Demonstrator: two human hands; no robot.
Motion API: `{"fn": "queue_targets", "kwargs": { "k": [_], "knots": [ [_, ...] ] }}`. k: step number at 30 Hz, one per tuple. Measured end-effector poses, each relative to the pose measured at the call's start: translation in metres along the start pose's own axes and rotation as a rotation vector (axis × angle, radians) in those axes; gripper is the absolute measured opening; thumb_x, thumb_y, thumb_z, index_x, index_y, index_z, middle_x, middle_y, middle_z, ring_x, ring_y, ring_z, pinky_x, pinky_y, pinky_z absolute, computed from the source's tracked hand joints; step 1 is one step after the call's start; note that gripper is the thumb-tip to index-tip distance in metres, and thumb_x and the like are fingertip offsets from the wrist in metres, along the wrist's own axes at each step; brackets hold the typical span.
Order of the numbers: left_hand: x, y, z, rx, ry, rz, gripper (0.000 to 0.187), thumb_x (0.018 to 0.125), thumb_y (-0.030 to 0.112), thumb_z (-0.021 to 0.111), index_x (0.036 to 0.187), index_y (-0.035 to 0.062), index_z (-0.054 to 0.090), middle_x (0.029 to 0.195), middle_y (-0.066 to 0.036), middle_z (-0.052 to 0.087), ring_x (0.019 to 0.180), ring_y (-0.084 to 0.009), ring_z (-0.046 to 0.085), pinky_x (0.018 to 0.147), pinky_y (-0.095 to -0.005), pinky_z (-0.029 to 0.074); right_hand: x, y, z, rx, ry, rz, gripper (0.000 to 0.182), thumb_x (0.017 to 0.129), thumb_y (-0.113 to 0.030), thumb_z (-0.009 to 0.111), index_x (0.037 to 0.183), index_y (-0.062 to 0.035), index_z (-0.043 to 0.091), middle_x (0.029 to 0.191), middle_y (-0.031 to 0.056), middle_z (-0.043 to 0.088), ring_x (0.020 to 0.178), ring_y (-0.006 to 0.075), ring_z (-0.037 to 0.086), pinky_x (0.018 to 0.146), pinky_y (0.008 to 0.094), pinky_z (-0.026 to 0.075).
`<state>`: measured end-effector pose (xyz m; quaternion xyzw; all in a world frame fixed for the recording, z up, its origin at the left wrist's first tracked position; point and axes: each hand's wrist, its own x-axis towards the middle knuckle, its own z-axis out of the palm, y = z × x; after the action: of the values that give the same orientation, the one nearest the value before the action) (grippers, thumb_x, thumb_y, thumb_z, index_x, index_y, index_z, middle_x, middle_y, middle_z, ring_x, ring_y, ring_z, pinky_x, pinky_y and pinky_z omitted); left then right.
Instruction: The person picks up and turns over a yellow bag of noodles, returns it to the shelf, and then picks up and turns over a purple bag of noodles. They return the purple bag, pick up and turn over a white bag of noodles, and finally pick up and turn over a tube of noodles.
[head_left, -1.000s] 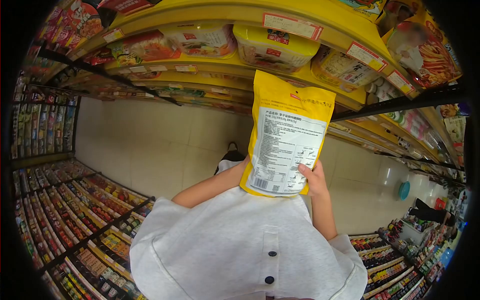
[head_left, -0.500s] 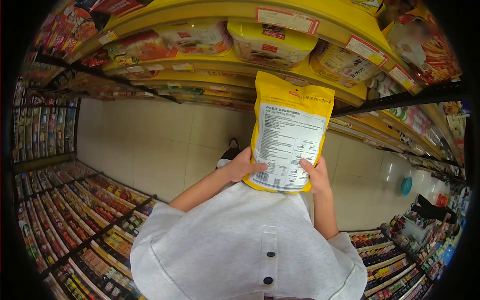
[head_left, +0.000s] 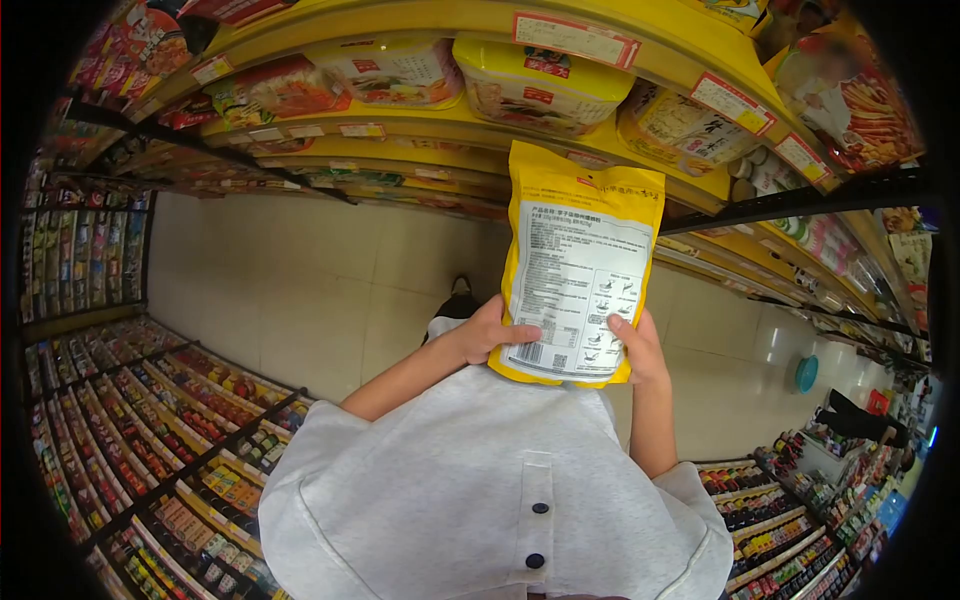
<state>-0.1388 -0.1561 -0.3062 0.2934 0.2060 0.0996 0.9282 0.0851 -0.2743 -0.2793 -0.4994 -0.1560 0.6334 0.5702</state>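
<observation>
A yellow food packet (head_left: 575,270) with a white printed panel, a barcode and small cooking diagrams is held upright in front of my chest, its printed back toward me. My left hand (head_left: 492,334) grips the lower left edge, thumb lying across the panel near the barcode. On the lower right edge my right hand (head_left: 640,345) is closed, its thumb on the diagrams. The other fingers of both hands are mostly hidden behind the packet.
Ahead is a yellow shelf (head_left: 400,125) with packaged noodles (head_left: 540,88) and price tags (head_left: 575,40). Lower left and right stand racks of bottles and packets (head_left: 130,420). A tiled floor (head_left: 310,290) runs between. A teal basin (head_left: 806,374) and a person in dark clothes (head_left: 860,420) are at right.
The packet has shifted very slightly left in view, and my right thumb sits a little further right and higher on the panel. Both hands keep their hold.
</observation>
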Motion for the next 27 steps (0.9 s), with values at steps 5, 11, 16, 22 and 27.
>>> {"fn": "queue_targets", "kwargs": {
  "k": [5, 11, 16, 22, 27],
  "knots": [
    [0.004, -0.003, -0.003, -0.070, 0.032, -0.005, 0.054, 0.088, 0.015, 0.063, 0.133, 0.0017, 0.038, 0.128, -0.013, 0.053, 0.116, -0.0220, 0.054, 0.097, -0.0372, 0.047, 0.000, 0.002, 0.001, -0.065, -0.004, -0.088, 0.045, 0.087, -0.011, 0.062, 0.126, 0.0038, 0.046, 0.118, 0.0133, 0.059, 0.105, 0.0184, 0.058, 0.089, 0.0322, 0.048],
    [0.013, -0.010, -0.015, -0.367, 0.040, -0.021, 0.047, 0.098, 0.033, 0.042, 0.130, -0.0013, 0.045, 0.124, -0.014, 0.057, 0.111, -0.0228, 0.058, 0.094, -0.0371, 0.049, 0.001, 0.000, 0.007, -0.113, 0.023, -0.127, 0.044, 0.087, -0.009, 0.061, 0.126, 0.0046, 0.046, 0.118, 0.0135, 0.059, 0.104, 0.0182, 0.058, 0.089, 0.0320, 0.048],
    [0.012, -0.007, -0.011, -0.310, 0.170, 0.047, 0.049, 0.100, 0.035, 0.038, 0.129, -0.0033, 0.045, 0.119, -0.014, 0.060, 0.106, -0.0217, 0.061, 0.094, -0.0344, 0.048, 0.002, 0.000, 0.005, -0.169, 0.041, -0.114, 0.043, 0.087, -0.008, 0.061, 0.125, 0.0051, 0.046, 0.117, 0.0138, 0.059, 0.103, 0.0182, 0.059, 0.089, 0.0323, 0.048],
    [0.010, -0.008, -0.019, -0.224, 0.156, 0.037, 0.044, 0.100, 0.033, 0.041, 0.124, -0.0028, 0.050, 0.118, -0.012, 0.060, 0.103, -0.0188, 0.061, 0.090, -0.0326, 0.050, 0.003, -0.001, 0.007, -0.148, 0.069, -0.105, 0.042, 0.087, -0.007, 0.061, 0.124, 0.0055, 0.046, 0.115, 0.0141, 0.060, 0.102, 0.0180, 0.059, 0.088, 0.0319, 0.049],
    [0.008, -0.010, -0.014, -0.089, 0.121, 0.110, 0.034, 0.095, 0.020, 0.055, 0.120, -0.0034, 0.052, 0.114, -0.011, 0.062, 0.100, -0.0178, 0.062, 0.087, -0.0328, 0.051, 0.004, -0.002, 0.008, -0.133, 0.058, -0.121, 0.042, 0.086, -0.006, 0.062, 0.124, 0.0058, 0.046, 0.115, 0.0141, 0.060, 0.102, 0.0178, 0.060, 0.087, 0.0317, 0.049]
  ]
}}
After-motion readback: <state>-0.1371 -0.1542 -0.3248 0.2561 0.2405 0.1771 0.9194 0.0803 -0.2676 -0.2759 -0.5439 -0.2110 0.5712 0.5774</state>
